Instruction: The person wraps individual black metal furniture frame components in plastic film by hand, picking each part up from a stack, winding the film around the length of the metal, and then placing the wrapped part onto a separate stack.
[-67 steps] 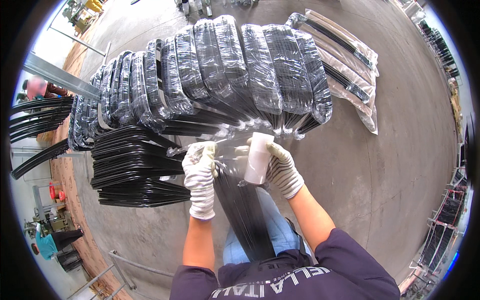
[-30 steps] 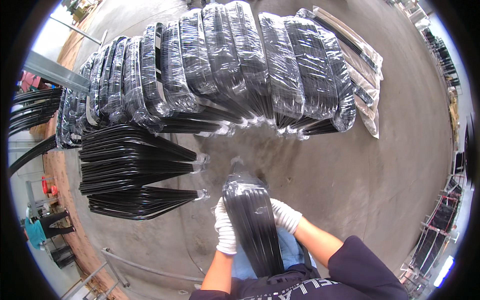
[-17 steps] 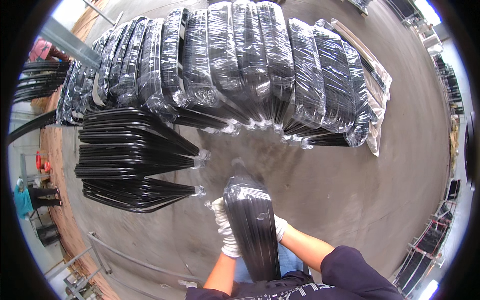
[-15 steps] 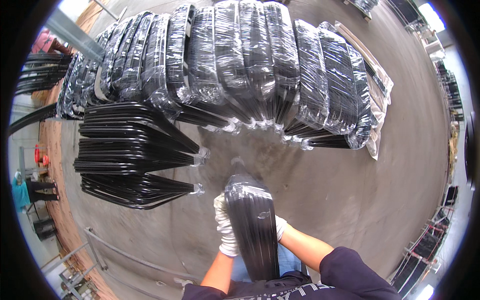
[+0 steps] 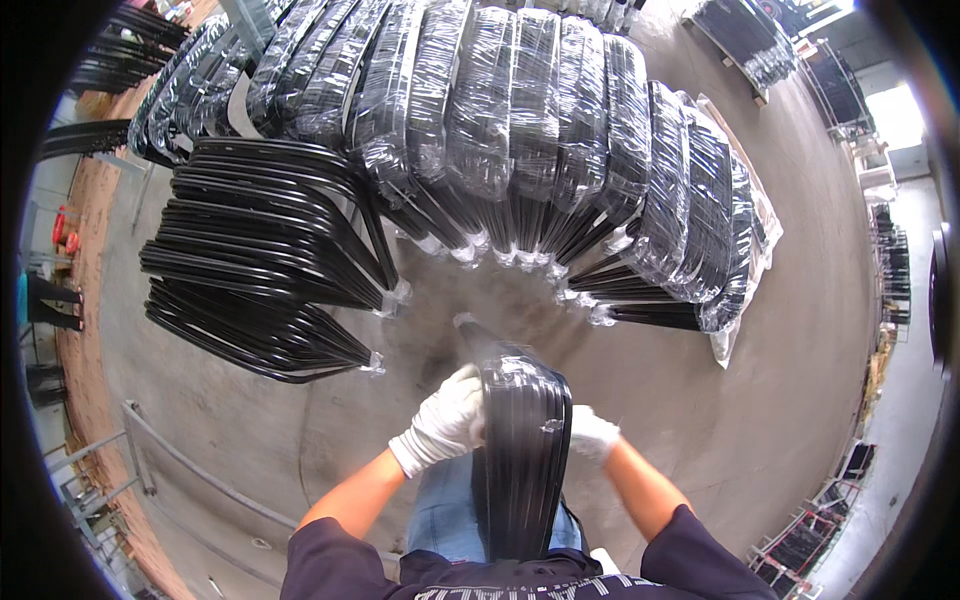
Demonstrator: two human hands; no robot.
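Observation:
Right in front of me stands a bundle of black bent metal tubes point(image 5: 525, 450), with clear plastic film around its upper bend. My left hand point(image 5: 446, 422), in a white knitted glove, grips the bundle's left side near the bend, its fingertips partly hidden against the tubes. On the opposite side my gloved right hand point(image 5: 593, 434) holds the bundle, most of its fingers hidden behind it. The bundle's far end narrows to a plastic-wrapped tip point(image 5: 463, 321) near the floor. Its near end rests close against my body, between my legs.
Film-wrapped tube bundles point(image 5: 480, 110) stand in a curved row ahead. Unwrapped black bundles point(image 5: 250, 240) with plastic-covered ends stand at the left. A grey metal rail point(image 5: 205, 475) runs at lower left. A loaded pallet point(image 5: 745, 45) stands far right; a person point(image 5: 50, 300) stands far left.
My view has shifted, and the held bundle is tilted differently and sits slightly further right. My left hand has moved higher on its side; both forearms are spread wider.

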